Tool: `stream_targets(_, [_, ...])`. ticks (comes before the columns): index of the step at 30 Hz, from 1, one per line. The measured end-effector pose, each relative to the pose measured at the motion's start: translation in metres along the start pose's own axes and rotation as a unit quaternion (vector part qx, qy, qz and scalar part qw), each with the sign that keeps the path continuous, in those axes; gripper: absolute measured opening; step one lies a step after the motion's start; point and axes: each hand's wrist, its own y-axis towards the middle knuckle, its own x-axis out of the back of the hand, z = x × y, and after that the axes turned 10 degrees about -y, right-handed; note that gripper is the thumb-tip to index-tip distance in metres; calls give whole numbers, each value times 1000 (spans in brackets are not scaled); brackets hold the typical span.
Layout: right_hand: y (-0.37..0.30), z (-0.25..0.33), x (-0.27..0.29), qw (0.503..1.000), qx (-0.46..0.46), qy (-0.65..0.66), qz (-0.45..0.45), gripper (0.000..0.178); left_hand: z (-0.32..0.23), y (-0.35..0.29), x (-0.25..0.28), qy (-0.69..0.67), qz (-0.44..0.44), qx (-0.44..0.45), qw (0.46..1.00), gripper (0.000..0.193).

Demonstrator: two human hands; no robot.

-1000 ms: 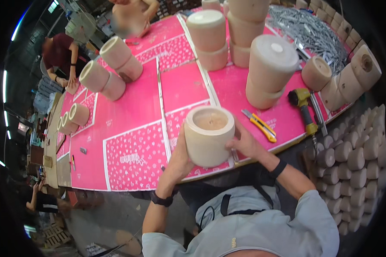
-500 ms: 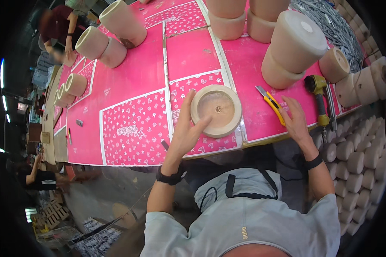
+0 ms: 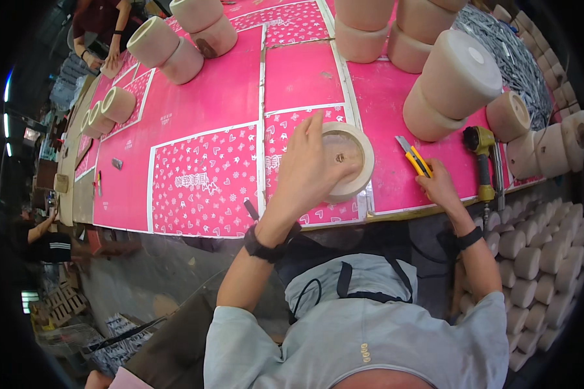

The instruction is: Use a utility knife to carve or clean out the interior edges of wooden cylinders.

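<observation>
A hollow round wooden piece (image 3: 366, 163) lies open side up on the pink tabletop in front of me, a small dark hole in its recessed floor. My left hand (image 3: 307, 170) straddles its left wall, thumb inside the hollow and fingers stretched along the outside, gripping it. To the right, my right hand (image 3: 440, 185) is closed around the handle end of a yellow utility knife (image 3: 414, 157). The knife's blade is out and points away to the upper left. My left hand covers the left part of the wooden piece.
Right of the knife lies a yellow-and-black air tool (image 3: 481, 159). Stacked wooden cylinders (image 3: 451, 84) stand behind it, near a heap of grey metal strips (image 3: 499, 48). Many wooden pieces (image 3: 529, 259) are piled at lower right. Another person (image 3: 104, 32) works at the far left.
My right hand has taken hold of the utility knife, which lay beside its fingers before. My left hand has shifted up and right, further over the wooden piece. The view has turned slightly.
</observation>
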Motion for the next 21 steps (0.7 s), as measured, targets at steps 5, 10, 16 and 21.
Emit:
stream_targets(5, [-33, 52, 52, 987, -23, 152, 51, 40, 1, 14, -2, 64, 17, 46, 997, 75])
stream_targets(10, [-54, 109, 105, 980, 32, 183, 75, 44, 33, 7, 4, -115, -5, -16, 993, 56])
stream_targets(16, [-51, 172, 123, 979, 103, 68, 165, 42, 46, 2, -3, -209, -58, 28, 976, 42])
stream_targets(21, [-34, 195, 113, 956, 243, -36, 162, 38, 52, 3, -9, -228, -72, -2, 971, 41])
